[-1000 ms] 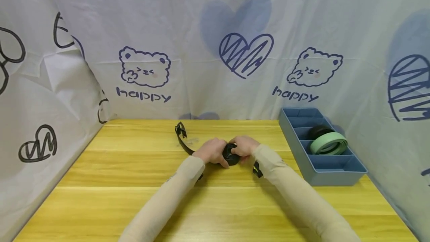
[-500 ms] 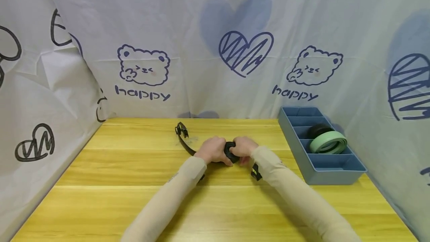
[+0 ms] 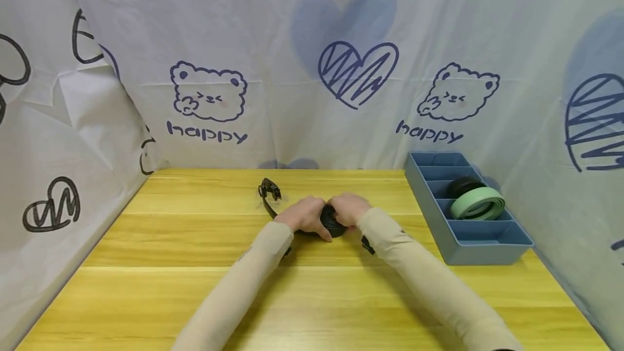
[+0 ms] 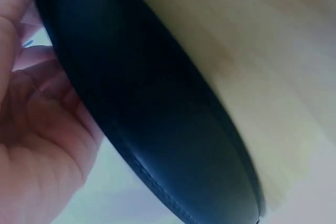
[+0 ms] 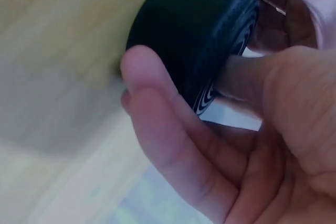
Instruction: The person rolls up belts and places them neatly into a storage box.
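Note:
A black belt (image 3: pixel 333 225) is wound into a coil at the middle of the table, between both hands. My left hand (image 3: pixel 304 215) grips the coil's left side, its thumb on the near edge. From the right, my right hand (image 3: pixel 350 210) pinches the coil; in the right wrist view its thumb reaches into the centre and its fingers (image 5: pixel 157 108) curl round the outer turn. The belt's unrolled strip (image 4: pixel 147 98) runs past my left palm in the left wrist view. At its far end lies the buckle (image 3: pixel 270 189), left of the hands.
At the right stands a blue-grey divided box (image 3: pixel 482 256). A rolled green belt (image 3: pixel 478 203) and a rolled black belt (image 3: pixel 463 186) sit in its compartments. A printed cloth (image 3: pixel 292 96) hangs behind the wooden table (image 3: pixel 317 297).
The buckle end has slid slightly right, towards the hands. My right hand has turned over the coil and shifted a little left; both hands still hold the belt.

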`<control>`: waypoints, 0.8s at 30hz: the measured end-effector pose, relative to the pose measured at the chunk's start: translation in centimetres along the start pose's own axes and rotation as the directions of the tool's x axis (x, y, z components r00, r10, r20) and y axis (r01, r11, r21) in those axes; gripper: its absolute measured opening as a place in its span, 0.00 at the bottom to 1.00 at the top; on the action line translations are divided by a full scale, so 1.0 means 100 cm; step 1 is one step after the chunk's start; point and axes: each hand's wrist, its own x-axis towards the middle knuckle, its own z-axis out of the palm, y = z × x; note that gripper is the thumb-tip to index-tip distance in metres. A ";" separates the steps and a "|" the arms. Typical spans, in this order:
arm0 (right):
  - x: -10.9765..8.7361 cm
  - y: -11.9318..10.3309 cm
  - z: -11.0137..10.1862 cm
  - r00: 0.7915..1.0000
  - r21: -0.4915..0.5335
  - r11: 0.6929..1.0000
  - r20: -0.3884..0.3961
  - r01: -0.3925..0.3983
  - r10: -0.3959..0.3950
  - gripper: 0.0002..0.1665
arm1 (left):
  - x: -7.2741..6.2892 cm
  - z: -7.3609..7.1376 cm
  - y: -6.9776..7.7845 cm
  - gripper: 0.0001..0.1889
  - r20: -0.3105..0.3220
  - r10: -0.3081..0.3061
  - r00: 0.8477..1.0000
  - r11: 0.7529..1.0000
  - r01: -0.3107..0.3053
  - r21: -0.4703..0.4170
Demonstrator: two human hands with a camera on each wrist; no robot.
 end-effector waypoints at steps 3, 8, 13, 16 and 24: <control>0.001 0.000 0.003 0.999 0.012 0.999 -0.024 -0.031 0.031 0.06 | 0.000 -0.001 -0.001 0.22 -0.001 -0.008 1.000 1.000 0.008 -0.004; 0.000 0.005 0.010 0.983 0.251 0.950 0.032 -0.185 0.183 0.12 | 0.002 0.001 0.001 0.23 -0.044 -0.035 0.998 0.999 0.036 0.022; -0.001 0.013 0.014 0.958 0.524 0.802 0.166 -0.288 0.236 0.19 | 0.004 0.005 0.006 0.26 -0.099 -0.072 0.992 0.995 0.079 0.063; 0.000 0.018 0.016 0.942 0.637 0.694 0.227 -0.336 0.247 0.27 | 0.005 0.007 0.008 0.28 -0.135 -0.091 0.987 0.991 0.103 0.084; 0.008 0.021 0.013 0.962 0.499 0.823 0.142 -0.273 0.233 0.27 | 0.008 0.005 0.008 0.27 -0.101 -0.077 0.992 0.992 0.087 0.095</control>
